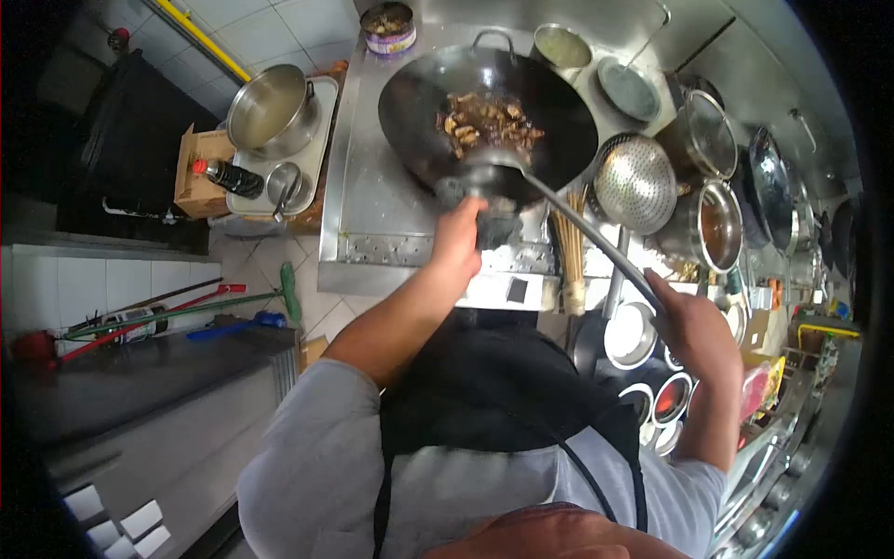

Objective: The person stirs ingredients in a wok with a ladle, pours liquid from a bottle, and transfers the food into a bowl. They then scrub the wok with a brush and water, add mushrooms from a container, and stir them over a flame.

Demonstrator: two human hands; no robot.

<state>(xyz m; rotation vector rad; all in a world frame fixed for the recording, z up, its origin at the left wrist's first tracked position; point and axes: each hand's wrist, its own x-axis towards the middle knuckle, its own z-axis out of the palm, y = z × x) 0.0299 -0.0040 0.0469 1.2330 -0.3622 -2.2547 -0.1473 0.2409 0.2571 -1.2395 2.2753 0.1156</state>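
Note:
A large black wok (405, 116) sits on the stove, with browned pieces of food (489, 124) in dark sauce inside it. My left hand (458, 240) is closed at the wok's near edge, where a greyish cloth or handle is too blurred to tell. My right hand (691, 326) grips the long metal handle of a ladle (596, 233). The ladle's bowl rests in the near part of the wok, beside the food. Just right of the wok are a bamboo brush (570, 256) and a perforated strainer (635, 184).
Left of the stove, a tray (323, 112) holds a metal pot (270, 107), a dark bottle (233, 177) and a small bowl. An open can (388, 33) stands behind the wok. Pots (717, 228) and seasoning containers (672, 396) are on the right.

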